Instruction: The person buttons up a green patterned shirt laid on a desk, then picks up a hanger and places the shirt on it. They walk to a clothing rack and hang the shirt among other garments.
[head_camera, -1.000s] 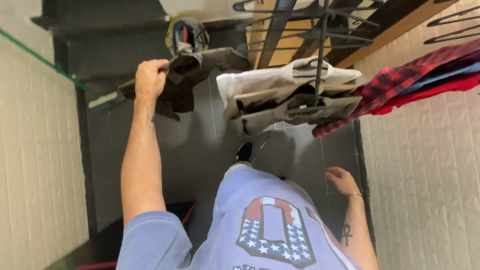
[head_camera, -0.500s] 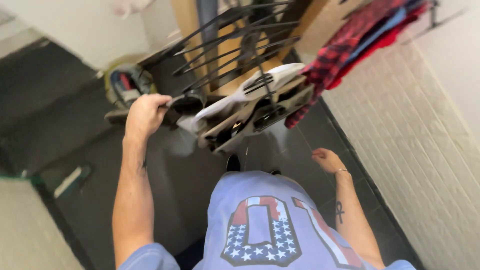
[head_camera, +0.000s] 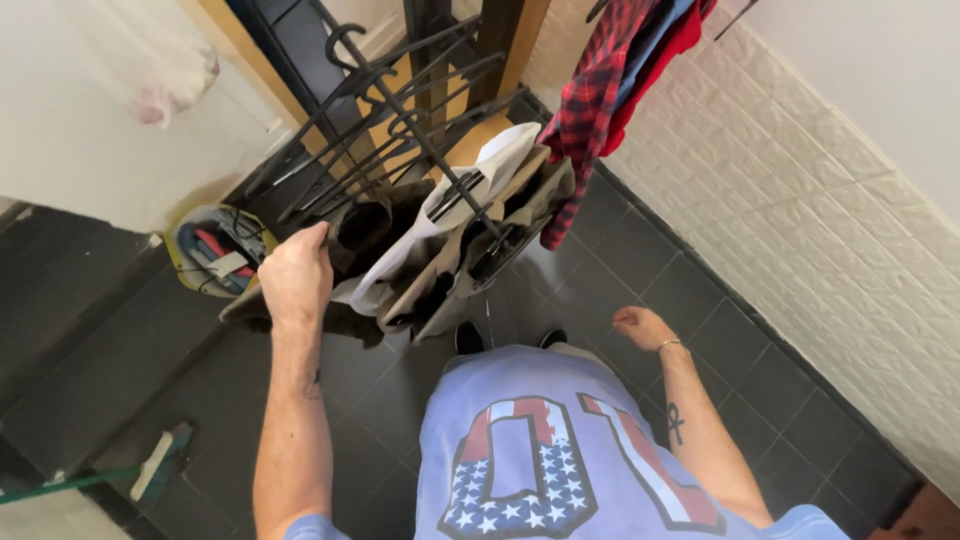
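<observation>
My left hand (head_camera: 296, 275) is raised and grips a dark brown garment (head_camera: 365, 232) that hangs on a black rail (head_camera: 420, 110) with black hangers. Beside it on the same rail hang a white garment (head_camera: 478, 172) and beige ones (head_camera: 540, 190). My right hand (head_camera: 640, 325) hangs low at my side, fingers loosely curled, holding nothing. I wear a light blue shirt (head_camera: 560, 450) with a large printed number.
A red plaid shirt (head_camera: 590, 100) and a red and a blue garment hang by the white brick wall (head_camera: 800, 230) on the right. A round yellow bag of tools (head_camera: 215, 250) sits on the dark tiled floor (head_camera: 120, 370). A green-handled broom (head_camera: 150, 465) lies lower left.
The view has swung so the rail now runs up the middle. My left hand still grips the dark garment; my right hand stays low.
</observation>
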